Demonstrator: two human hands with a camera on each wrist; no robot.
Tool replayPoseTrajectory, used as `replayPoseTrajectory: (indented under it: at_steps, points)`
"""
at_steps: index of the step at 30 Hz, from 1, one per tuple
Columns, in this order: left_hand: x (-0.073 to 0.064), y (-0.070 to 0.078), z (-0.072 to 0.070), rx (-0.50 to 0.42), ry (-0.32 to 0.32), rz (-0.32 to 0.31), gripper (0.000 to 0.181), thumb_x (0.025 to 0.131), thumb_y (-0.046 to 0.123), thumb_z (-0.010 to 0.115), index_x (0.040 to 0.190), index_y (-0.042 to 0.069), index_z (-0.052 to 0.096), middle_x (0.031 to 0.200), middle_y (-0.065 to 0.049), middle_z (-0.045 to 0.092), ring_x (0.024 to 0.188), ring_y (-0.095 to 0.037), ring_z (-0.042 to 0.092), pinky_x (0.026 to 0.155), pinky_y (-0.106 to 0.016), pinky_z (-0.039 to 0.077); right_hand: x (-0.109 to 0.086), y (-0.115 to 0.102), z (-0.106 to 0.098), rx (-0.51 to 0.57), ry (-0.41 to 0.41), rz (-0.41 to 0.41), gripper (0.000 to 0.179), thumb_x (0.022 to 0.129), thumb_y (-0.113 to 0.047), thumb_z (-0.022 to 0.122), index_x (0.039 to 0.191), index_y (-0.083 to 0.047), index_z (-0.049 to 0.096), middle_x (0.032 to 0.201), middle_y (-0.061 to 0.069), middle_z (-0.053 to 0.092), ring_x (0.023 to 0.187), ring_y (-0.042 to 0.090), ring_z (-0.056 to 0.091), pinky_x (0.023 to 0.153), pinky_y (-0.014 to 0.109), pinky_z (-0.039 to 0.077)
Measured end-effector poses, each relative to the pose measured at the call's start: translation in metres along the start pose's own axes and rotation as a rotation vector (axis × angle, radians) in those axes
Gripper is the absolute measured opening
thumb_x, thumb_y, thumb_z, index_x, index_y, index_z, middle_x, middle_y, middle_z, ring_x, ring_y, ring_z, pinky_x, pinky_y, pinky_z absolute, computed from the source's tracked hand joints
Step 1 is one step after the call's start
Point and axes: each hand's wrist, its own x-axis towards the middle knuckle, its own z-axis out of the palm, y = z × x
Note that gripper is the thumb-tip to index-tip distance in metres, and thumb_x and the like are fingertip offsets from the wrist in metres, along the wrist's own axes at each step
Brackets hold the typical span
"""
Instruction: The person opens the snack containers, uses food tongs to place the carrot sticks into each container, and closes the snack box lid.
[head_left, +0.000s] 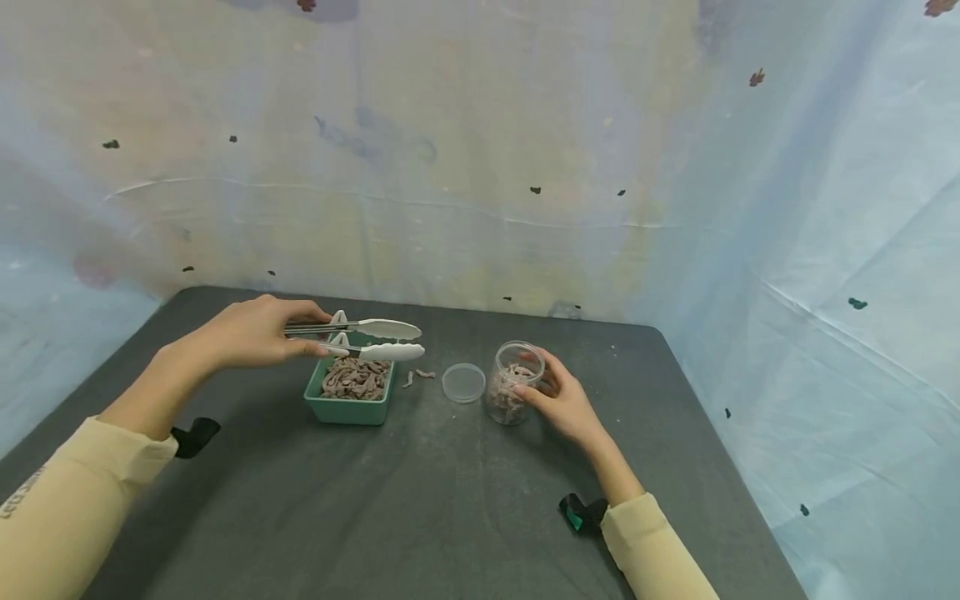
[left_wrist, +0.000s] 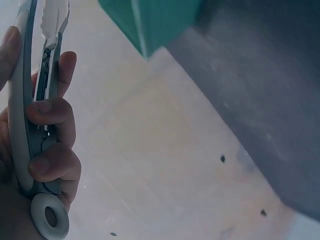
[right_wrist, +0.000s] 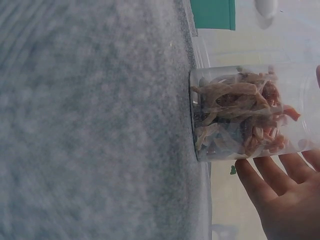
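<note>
My left hand [head_left: 258, 332] grips a pair of kitchen tongs [head_left: 390, 330] with white scalloped heads, held level over the back of a green rectangular container [head_left: 345, 411]. The tongs' arms stand apart, and nothing shows between their heads. Brownish strips [head_left: 356, 380], like shredded meat, fill the container. In the left wrist view, fingers wrap around the tongs' grey handle [left_wrist: 22, 125], which ends in a ring. My right hand [head_left: 558, 400] holds a clear plastic jar [right_wrist: 247, 115] upright on the table, thumb in front and fingers behind. Similar strips fill the lower part of the lidless jar.
A round clear lid [head_left: 463, 383] lies flat between the container and the jar. A few loose strips [head_left: 424, 374] lie beside the container. The dark grey table [head_left: 420, 517] meets a pale spotted sheet [head_left: 450, 167] at its back.
</note>
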Motion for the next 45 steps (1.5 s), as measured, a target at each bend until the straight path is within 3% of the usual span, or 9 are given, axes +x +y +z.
replayPoseTrajectory:
  at_steps: [7,11,15,21,32,45]
  points:
    - [-0.007,-0.007,-0.015,0.106,-0.045,-0.023,0.070,0.089,0.065,0.072,0.140,0.018,0.066,0.122,-0.008,0.074,0.088,-0.020,0.071,0.061,-0.041,0.052,-0.002,-0.003,-0.002,0.015,0.003,0.002,0.070,0.099,-0.010,0.073,0.160,-0.013,0.038,0.157,0.015,0.048,0.141,0.036,0.050,0.111,0.055,0.044]
    - [-0.008,-0.010,-0.025,0.151,-0.064,-0.010,0.078,0.087,0.070,0.072,0.142,0.015,0.064,0.126,-0.013,0.072,0.095,-0.029,0.072,0.062,-0.044,0.053,-0.003,-0.003,-0.002,0.006,0.005,0.010,0.070,0.100,-0.013,0.073,0.160,-0.015,0.038,0.157,0.013,0.048,0.142,0.034,0.049,0.113,0.054,0.043]
    - [-0.010,-0.019,-0.031,0.175,-0.085,-0.007,0.084,0.082,0.071,0.075,0.143,0.014,0.063,0.133,-0.018,0.067,0.112,-0.043,0.067,0.064,-0.048,0.055,-0.004,-0.002,-0.001,0.006,0.000,0.003,0.070,0.100,-0.012,0.072,0.160,-0.015,0.038,0.157,0.013,0.048,0.142,0.034,0.049,0.113,0.055,0.042]
    - [-0.009,-0.029,-0.031,0.153,-0.119,-0.015,0.089,0.074,0.070,0.082,0.142,0.015,0.064,0.133,-0.015,0.068,0.113,-0.041,0.067,0.066,-0.048,0.055,-0.003,-0.002,-0.003,0.001,0.003,0.001,0.069,0.100,-0.013,0.072,0.160,-0.015,0.039,0.157,0.013,0.048,0.142,0.034,0.049,0.113,0.052,0.043]
    - [0.019,-0.028,-0.026,0.099,-0.253,0.046,0.089,0.072,0.066,0.086,0.138,0.011,0.068,0.136,-0.017,0.066,0.124,-0.046,0.060,0.087,-0.065,0.053,-0.004,-0.003,-0.001,0.013,-0.002,0.007,0.069,0.100,-0.011,0.072,0.160,-0.013,0.038,0.157,0.015,0.048,0.142,0.036,0.049,0.112,0.056,0.043]
    - [0.056,-0.005,-0.032,0.143,-0.402,0.079,0.086,0.076,0.055,0.090,0.137,-0.001,0.066,0.136,-0.028,0.064,0.121,-0.047,0.063,0.090,-0.061,0.055,-0.007,-0.007,-0.005,0.002,0.004,0.005,0.069,0.100,-0.011,0.072,0.160,-0.013,0.038,0.156,0.015,0.049,0.142,0.035,0.049,0.112,0.055,0.043]
